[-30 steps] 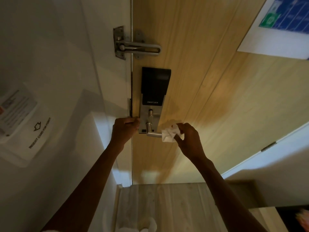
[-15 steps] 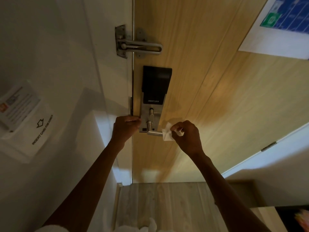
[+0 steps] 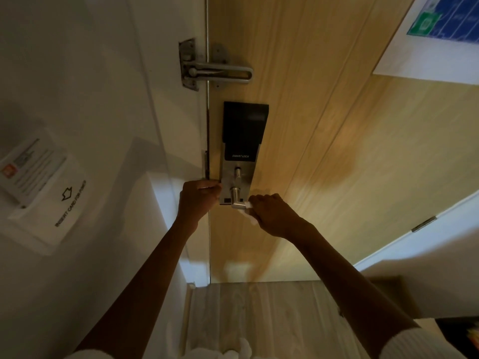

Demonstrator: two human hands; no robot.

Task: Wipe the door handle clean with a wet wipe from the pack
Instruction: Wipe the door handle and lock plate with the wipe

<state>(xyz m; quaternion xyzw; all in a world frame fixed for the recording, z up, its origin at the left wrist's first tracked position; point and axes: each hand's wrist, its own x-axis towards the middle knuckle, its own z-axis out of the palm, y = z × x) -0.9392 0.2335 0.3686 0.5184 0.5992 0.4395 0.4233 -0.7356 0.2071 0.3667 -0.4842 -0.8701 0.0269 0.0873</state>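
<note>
Closed around a bunched white wet wipe (image 3: 248, 210), the right hand (image 3: 274, 216) presses the cloth onto the outer part of the door handle (image 3: 238, 200), so its grip is shut on the wipe and, through it, on the lever. Just left of the handle, the left hand (image 3: 198, 200) curls its grip at the door's edge beside the smart lock (image 3: 242, 151); whether it pinches anything or merely steadies the door, I cannot tell. Judging by this, the task is well under way: a wipe is out and in contact with the lever, but the bare silver stub nearest the lock plate still shows uncovered, so the inner end and the pivot post likely remain to be rubbed. No pack is in view. The handle sits at the bottom of the lock plate, below the black panel and well below the swing latch (image 3: 215, 67). Its long axis runs roughly horizontally along the door face, its free end pointing away from the door's edge toward the right hand.
</note>
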